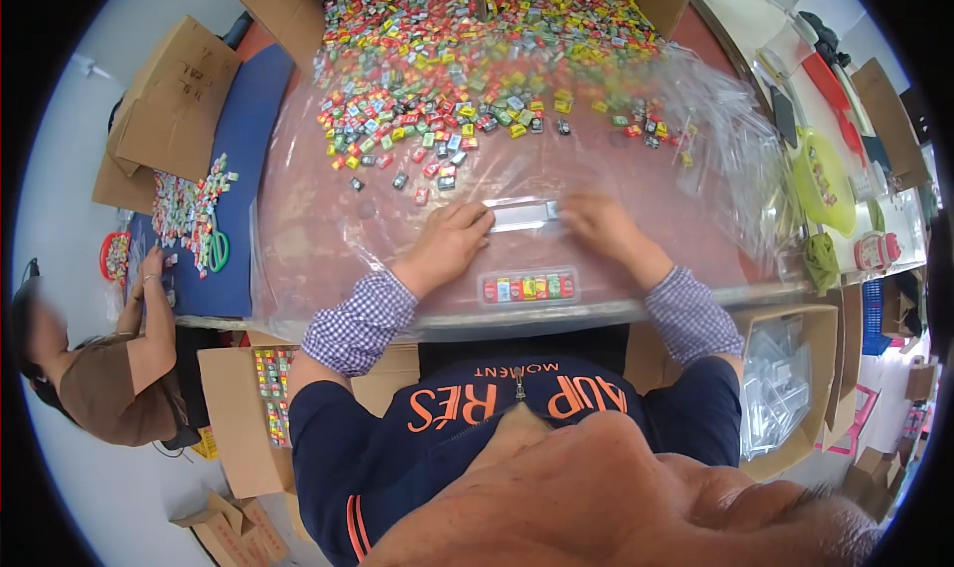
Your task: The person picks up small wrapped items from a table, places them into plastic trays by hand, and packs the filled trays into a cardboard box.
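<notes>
A clear plastic case (519,216) lies on the plastic-covered table in front of me. My left hand (447,244) pinches its left end between closed fingers. At its right end is my right hand (602,231), blurred by motion, so its fingers cannot be made out. Nearer to me, a filled clear case (528,288) holds a row of small red, yellow, green and white pieces. Beyond my hands spreads a large pile of small coloured wrapped pieces (437,90), with a few loose ones close to my left hand.
Clear plastic bags (730,140) lie on the right. A box of clear cases (780,388) stands below the table's right edge. At the left, a co-worker (109,388) works at a blue surface (243,160) with coloured pieces and green scissors (219,250).
</notes>
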Motion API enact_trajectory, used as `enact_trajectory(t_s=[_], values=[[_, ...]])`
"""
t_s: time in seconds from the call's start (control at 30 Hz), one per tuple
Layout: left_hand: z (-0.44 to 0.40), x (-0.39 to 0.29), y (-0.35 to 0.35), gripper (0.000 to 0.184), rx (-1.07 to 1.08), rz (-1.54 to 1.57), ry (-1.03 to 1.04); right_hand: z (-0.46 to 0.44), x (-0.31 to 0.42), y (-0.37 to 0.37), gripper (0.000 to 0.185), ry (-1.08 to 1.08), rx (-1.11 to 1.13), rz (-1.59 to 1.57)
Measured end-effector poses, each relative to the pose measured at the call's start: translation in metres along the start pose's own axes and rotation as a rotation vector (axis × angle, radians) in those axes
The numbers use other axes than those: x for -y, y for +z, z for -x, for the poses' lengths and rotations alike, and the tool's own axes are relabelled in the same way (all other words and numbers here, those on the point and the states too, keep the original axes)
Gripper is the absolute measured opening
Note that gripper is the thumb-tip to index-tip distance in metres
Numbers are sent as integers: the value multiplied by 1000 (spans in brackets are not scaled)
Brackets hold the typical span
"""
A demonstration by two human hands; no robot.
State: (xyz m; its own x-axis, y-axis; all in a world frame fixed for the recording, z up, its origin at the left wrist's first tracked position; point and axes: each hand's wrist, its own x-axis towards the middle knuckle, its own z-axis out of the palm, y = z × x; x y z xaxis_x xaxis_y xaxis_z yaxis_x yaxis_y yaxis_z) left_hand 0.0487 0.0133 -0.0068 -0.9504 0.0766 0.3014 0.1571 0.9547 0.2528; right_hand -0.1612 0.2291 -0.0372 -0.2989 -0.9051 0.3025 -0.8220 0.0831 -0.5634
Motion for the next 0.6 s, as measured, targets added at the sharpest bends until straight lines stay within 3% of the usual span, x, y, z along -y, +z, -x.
enact_trajectory(t_s=[0.07, 0.13, 0.17, 0.23, 0.4, 0.5, 0.6], values=[[-2, -3, 1, 46, 28, -19, -24, 0, -6, -29, 26, 265, -84, -72], [-3, -5, 2, 48, 35, -21, -37, 7, -29, -48, 38, 302, -120, 293], [-2, -5, 2, 49, 35, -24, -28, 14, -37, -53, 38, 300, -117, 298], [0, -3, 0, 50, 44, -36, -9, 28, -47, -57, 53, 378, -95, 773], [4, 1, -1, 52, 48, -66, -6, 30, -57, -78, 64, 583, 46, 707], [11, 4, 2, 51, 14, -52, -35, 26, -68, -78, 51, 439, -206, 691], [9, 10, 2, 52, -33, 32, -39, 11, -69, -80, 43, 602, -58, 685]])
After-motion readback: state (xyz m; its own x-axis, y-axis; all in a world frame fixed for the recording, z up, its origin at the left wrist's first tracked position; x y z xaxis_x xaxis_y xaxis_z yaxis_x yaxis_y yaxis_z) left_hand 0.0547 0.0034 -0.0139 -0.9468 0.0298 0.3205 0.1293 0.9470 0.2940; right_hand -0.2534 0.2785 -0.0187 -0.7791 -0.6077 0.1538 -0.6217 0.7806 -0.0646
